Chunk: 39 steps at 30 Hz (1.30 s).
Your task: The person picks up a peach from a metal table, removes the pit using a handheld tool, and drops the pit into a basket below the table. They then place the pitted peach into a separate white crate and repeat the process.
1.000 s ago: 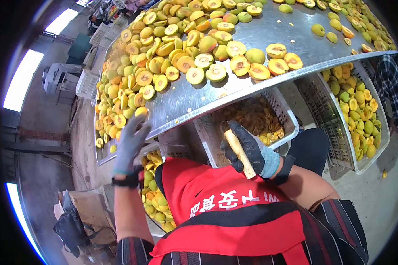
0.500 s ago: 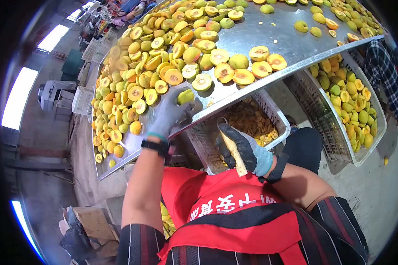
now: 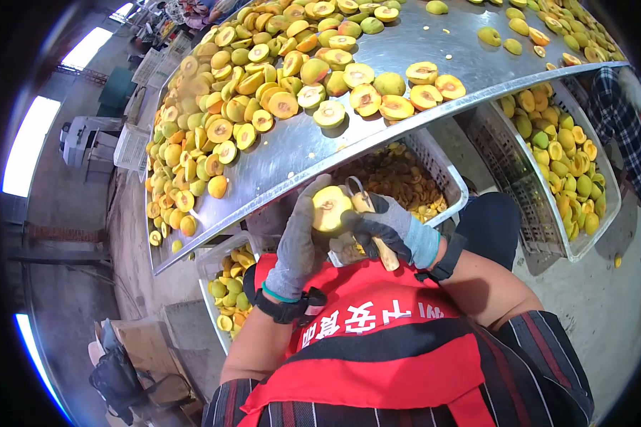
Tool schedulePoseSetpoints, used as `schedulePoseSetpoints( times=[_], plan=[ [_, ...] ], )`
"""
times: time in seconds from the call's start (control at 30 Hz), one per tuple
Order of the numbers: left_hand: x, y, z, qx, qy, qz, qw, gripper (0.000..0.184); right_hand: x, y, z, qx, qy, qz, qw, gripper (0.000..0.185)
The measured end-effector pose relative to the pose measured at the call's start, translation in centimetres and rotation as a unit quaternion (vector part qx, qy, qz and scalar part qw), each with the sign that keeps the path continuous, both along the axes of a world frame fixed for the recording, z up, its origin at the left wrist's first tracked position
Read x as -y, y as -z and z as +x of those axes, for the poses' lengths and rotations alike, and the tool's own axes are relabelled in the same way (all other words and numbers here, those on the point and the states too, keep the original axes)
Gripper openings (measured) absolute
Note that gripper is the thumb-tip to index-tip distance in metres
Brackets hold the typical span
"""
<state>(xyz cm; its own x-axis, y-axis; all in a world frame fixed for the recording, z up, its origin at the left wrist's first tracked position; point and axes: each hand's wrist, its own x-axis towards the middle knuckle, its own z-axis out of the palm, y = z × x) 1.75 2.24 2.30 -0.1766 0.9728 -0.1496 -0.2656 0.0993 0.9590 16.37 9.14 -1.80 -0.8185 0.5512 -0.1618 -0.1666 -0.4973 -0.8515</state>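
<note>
My left hand (image 3: 300, 238), in a grey glove, holds a halved yellow fruit (image 3: 331, 208) with its cut face up. Close beside it, my right hand (image 3: 392, 229), in a grey and black glove, grips a wooden-handled tool (image 3: 384, 250). The tool's curved metal loop (image 3: 355, 186) is at the fruit's right edge. Both hands are in front of the red apron, just below the rim of the metal table (image 3: 263, 160). Many halved fruits (image 3: 283, 105) lie on that table, several with the cut side up.
Under the table edge stands a crate (image 3: 445, 174) of brownish fruit pieces. Crates of yellow-green fruit halves stand at the right (image 3: 580, 249) and lower left (image 3: 210, 274). A person's checked sleeve (image 3: 623, 135) is at the far right. Cardboard and a black bag (image 3: 117, 377) lie lower left.
My left hand went to the table, took hold of a fruit half and brought it back beside the tool. My right hand stayed near the apron with the tool.
</note>
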Motion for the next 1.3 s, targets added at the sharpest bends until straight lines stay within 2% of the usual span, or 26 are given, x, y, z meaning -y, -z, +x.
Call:
schedulePoseSetpoints(
  times=[0.07, 0.13, 0.2, 0.33, 0.37, 0.4, 0.43, 0.5, 0.53, 0.6, 0.63, 0.67, 0.73, 0.77, 0.83, 1.03, 1.13, 1.3],
  plan=[
    [0.0, 0.3, -0.4, 0.123, 0.019, -0.031, 0.992, 0.055, 0.0, 0.0, 0.0, 0.003, -0.006, -0.012, 1.0, 0.027],
    [-0.1, 0.2, 0.3, 0.094, 0.006, -0.022, 0.995, 0.052, -0.2, 0.3, 0.1, -0.001, -0.021, -0.037, 0.999, 0.028],
    [-0.1, 0.7, 0.3, -0.002, -0.022, 0.024, 0.999, 0.051, -0.1, 0.1, 0.0, 0.022, -0.001, -0.027, 0.999, 0.029],
    [0.0, 0.6, 1.1, -0.045, -0.058, 0.036, 0.997, 0.052, 0.4, 1.0, -0.3, 0.024, 0.057, 0.007, 0.998, 0.033],
    [0.3, 0.3, 0.9, 0.024, -0.024, 0.002, 0.999, 0.053, 0.4, 1.0, -0.3, 0.024, 0.057, 0.006, 0.998, 0.033],
    [0.4, 0.1, 0.6, 0.093, 0.009, -0.032, 0.995, 0.055, 0.3, 1.1, -0.3, 0.036, 0.063, 0.054, 0.996, 0.034],
    [0.5, 0.4, 0.3, 0.092, 0.009, -0.033, 0.995, 0.055, 0.3, 1.1, -0.3, 0.049, 0.069, 0.102, 0.991, 0.035],
    [0.3, 1.5, -0.7, 0.215, 0.036, 0.003, 0.976, 0.05, 0.9, 1.4, -0.9, 0.04, 0.109, 0.116, 0.987, 0.034],
    [0.2, 1.8, -1.1, 0.215, 0.037, 0.003, 0.976, 0.05, 1.1, 1.5, -1.0, 0.033, 0.149, 0.129, 0.98, 0.033],
    [0.2, 2.0, -1.7, 0.236, 0.091, 0.056, 0.966, 0.05, 1.1, 1.0, -0.2, 0.039, 0.127, 0.102, 0.986, 0.032],
    [0.4, 2.0, -1.3, 0.153, 0.009, 0.032, 0.988, 0.047, 1.1, 0.5, 0.1, 0.045, 0.104, 0.076, 0.991, 0.031],
    [0.2, 1.8, -0.7, 0.153, 0.009, 0.032, 0.988, 0.047, 1.2, 0.0, 0.3, 0.045, 0.104, 0.076, 0.991, 0.031],
    [0.0, 1.5, 0.1, 0.074, -0.11, 0.007, 0.991, 0.05, 1.4, -0.8, 0.4, 0.102, 0.064, 0.158, 0.98, 0.026],
    [0.1, 1.7, 0.0, 0.073, -0.11, 0.007, 0.991, 0.05, 1.6, -0.6, 0.4, 0.088, 0.07, 0.182, 0.977, 0.029],
    [0.2, 2.1, -0.3, -0.008, -0.072, 0.036, 0.997, 0.049, 1.7, -0.5, 0.2, 0.091, 0.068, 0.184, 0.976, 0.03],
    [0.0, 1.2, 0.3, -0.043, -0.032, 0.017, 0.998, 0.055, 1.7, 0.0, 0.0, 0.1, 0.078, 0.194, 0.973, 0.033],
    [0.0, 1.3, -0.2, -0.018, 0.01, 0.025, 0.999, 0.052, 2.0, -0.4, 0.0, 0.087, 0.085, 0.166, 0.979, 0.034],
    [-0.1, 1.7, 0.5, -0.003, -0.009, 0.06, 0.998, 0.05, 2.2, -0.3, -0.1, 0.053, 0.099, 0.111, 0.987, 0.034]
  ],
)
